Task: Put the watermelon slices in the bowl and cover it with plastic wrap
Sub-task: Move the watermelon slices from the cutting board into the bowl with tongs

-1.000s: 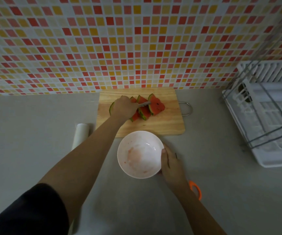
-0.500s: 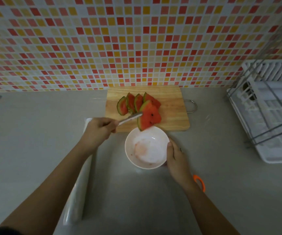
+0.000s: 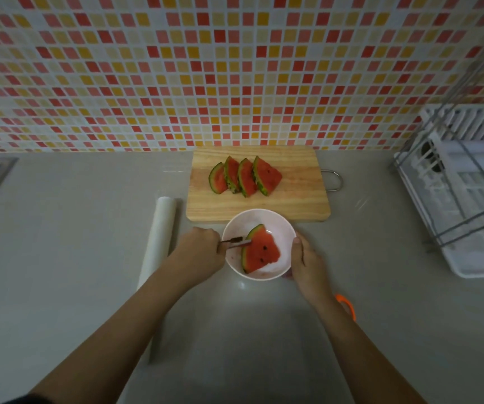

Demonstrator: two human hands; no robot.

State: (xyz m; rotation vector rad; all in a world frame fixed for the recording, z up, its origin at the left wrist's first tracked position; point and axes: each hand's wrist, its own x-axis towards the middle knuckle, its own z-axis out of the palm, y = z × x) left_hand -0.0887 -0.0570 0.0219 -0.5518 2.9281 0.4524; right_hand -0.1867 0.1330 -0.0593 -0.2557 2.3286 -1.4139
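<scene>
The left hand (image 3: 203,252) grips a metal utensil (image 3: 236,242) whose tip touches one watermelon slice (image 3: 259,250) lying in the bowl (image 3: 282,223). The right hand (image 3: 307,263) clasps the bowl's right side. Four slices (image 3: 243,177) stand on the cutting board (image 3: 293,205) at the counter's (image 3: 74,228) back edge. The plastic wrap roll (image 3: 159,243) lies left of the bowl.

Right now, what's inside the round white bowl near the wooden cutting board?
One red, green-rinded watermelon slice lies in the round white bowl, with the tip of a metal utensil, held by the left hand, against it. The bowl's floor beneath the slice is covered.
</scene>
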